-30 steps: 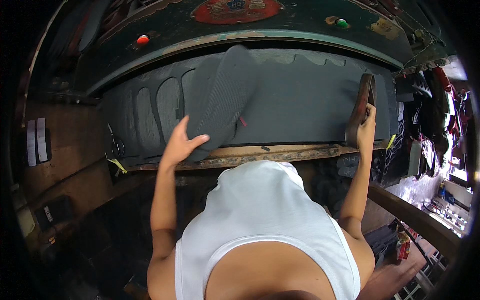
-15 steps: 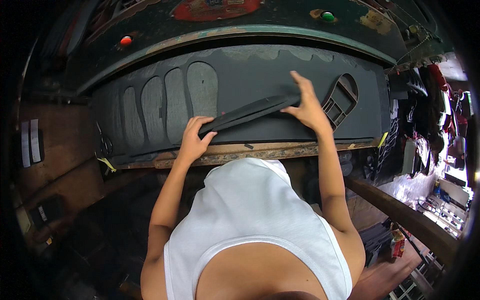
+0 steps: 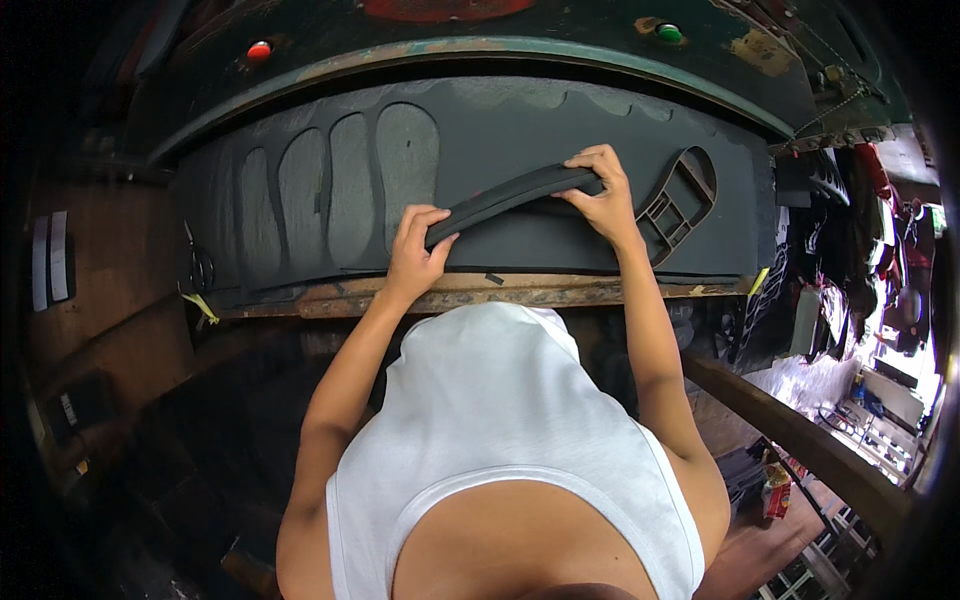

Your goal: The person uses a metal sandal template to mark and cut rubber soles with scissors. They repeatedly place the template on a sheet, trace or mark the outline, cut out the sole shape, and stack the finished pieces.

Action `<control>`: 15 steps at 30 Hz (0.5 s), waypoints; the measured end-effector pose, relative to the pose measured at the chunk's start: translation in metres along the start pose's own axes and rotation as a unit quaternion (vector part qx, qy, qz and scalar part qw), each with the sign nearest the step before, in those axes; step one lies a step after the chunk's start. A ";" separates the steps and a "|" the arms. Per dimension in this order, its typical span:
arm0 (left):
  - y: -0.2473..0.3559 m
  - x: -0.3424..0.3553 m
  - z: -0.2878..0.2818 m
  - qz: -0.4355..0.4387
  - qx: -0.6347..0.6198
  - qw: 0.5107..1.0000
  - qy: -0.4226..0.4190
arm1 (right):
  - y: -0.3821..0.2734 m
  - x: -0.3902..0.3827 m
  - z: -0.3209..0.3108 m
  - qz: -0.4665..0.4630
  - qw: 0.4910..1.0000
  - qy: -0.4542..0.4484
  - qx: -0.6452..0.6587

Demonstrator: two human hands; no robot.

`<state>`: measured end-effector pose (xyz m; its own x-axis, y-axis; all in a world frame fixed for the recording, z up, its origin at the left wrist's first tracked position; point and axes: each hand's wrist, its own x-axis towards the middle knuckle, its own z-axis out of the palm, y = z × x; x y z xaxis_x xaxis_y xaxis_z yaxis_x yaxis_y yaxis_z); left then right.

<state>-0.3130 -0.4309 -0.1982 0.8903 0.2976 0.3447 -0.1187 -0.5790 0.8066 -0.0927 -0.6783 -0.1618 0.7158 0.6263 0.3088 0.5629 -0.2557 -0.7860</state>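
Between my two hands a small stack of dark grey foam soles [image 3: 510, 197] is held edge-on and slightly bowed. My left hand [image 3: 418, 248] is closed round its lower left end, thumb on the near side. At the upper right end my right hand [image 3: 603, 188] grips it, fingers over the far edge and thumb beneath. Below lies a dark foam sheet [image 3: 500, 125] with several sole-shaped cut-outs on its left half. On the sheet, right of my right hand, rests a sole-shaped metal cutting die [image 3: 678, 207].
A green machine beam [image 3: 460, 48] spans the back, with a red button [image 3: 259, 50] and a green button [image 3: 669, 33] above. Scissors [image 3: 199, 262] lie at the sheet's left end. A worn wooden edge [image 3: 450, 298] runs along the front. A wooden bar [image 3: 790, 425] stands at right.
My right hand has closed on the right end of the stack, where its fingers were spread before. The layers now sit pressed together, and the stack's right end is raised a little.
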 end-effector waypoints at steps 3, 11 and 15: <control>0.003 0.004 -0.001 -0.021 0.004 1.000 -0.016 | 0.003 -0.005 0.007 -0.028 0.999 0.035 -0.030; 0.040 0.008 0.015 -0.193 -0.209 0.956 -0.072 | -0.051 -0.048 0.087 0.305 0.907 0.022 0.291; 0.032 -0.017 -0.020 -0.215 -0.192 0.926 -0.245 | -0.059 -0.063 0.071 0.323 0.914 0.075 0.234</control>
<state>-0.3409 -0.4391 -0.1689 0.9729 0.0045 -0.2312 0.2294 -0.1469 0.9622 -0.2002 -0.6506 -0.1727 0.9047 0.3384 -0.2587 -0.2112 -0.1711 -0.9623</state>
